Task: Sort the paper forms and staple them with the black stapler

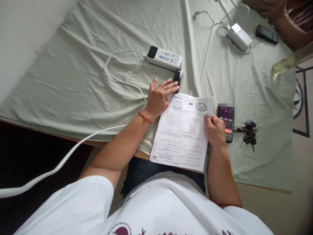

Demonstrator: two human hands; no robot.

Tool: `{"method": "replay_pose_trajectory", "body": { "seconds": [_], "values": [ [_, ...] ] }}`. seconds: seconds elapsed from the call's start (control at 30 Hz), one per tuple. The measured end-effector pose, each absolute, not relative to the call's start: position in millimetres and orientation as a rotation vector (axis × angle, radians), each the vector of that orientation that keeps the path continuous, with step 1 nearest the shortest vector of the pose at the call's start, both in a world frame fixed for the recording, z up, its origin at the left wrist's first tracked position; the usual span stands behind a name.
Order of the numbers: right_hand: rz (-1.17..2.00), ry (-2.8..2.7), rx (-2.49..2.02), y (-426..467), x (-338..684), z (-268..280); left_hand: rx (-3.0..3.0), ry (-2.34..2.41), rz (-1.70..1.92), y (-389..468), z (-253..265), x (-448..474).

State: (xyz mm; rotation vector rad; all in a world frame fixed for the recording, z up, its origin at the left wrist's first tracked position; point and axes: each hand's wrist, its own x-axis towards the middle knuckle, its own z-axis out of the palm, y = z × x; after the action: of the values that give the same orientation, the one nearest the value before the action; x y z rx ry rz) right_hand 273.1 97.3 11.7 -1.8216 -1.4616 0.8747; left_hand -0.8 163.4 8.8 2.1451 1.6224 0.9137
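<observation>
A printed paper document (181,137), seemingly more than one sheet, lies partly over the table's front edge. It has two round or oval stamps at its far end, and its print looks upside down from where I sit. My right hand (216,130) pinches its right edge between thumb and fingers. At the far edge of the paper is a black stapler (178,78). My left hand (160,96) rests its outstretched fingertips on the stapler, with the thumb held apart. The stapler's near end is hidden under the fingers and by the paper.
Beyond the stapler lies a white power bank (163,58) with a cable. Right of my right hand are a phone (226,120) showing a timer and a bunch of keys (249,133). Farther off are a white charger (239,36), another phone (267,34) and another person's arm (285,23).
</observation>
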Motion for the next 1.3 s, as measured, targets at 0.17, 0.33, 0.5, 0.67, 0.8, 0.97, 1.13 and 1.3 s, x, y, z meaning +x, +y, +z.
{"method": "replay_pose_trajectory", "body": {
  "seconds": [0.17, 0.33, 0.5, 0.67, 0.8, 0.97, 1.13, 1.3],
  "values": [
    [0.888, -1.455, -1.836, 98, 273, 10, 2.156, 1.621, 0.874, 161, 7, 2],
    [0.892, -1.447, -1.844, 99, 272, 11, 2.092, 1.581, 0.871, 156, 4, 4],
    [0.890, -1.448, -1.806, 100, 274, 9, 2.097, 1.644, 0.882, 155, 8, 8],
    [1.098, -1.374, -1.672, 97, 270, 13, 2.048, 1.573, 0.954, 163, 18, 7],
    [1.501, -1.214, -1.509, 91, 262, 25, 1.840, 1.483, 1.154, 171, 13, -3],
    [1.739, -1.111, -1.345, 84, 259, 40, 1.233, 1.455, 1.370, 168, 5, -16],
    [1.656, -1.059, -1.318, 82, 260, 39, 0.955, 1.221, 1.384, 155, 29, -22],
    [1.396, -1.083, -1.301, 85, 263, 29, 0.816, 1.143, 1.363, 154, 41, -34]
  ]
}}
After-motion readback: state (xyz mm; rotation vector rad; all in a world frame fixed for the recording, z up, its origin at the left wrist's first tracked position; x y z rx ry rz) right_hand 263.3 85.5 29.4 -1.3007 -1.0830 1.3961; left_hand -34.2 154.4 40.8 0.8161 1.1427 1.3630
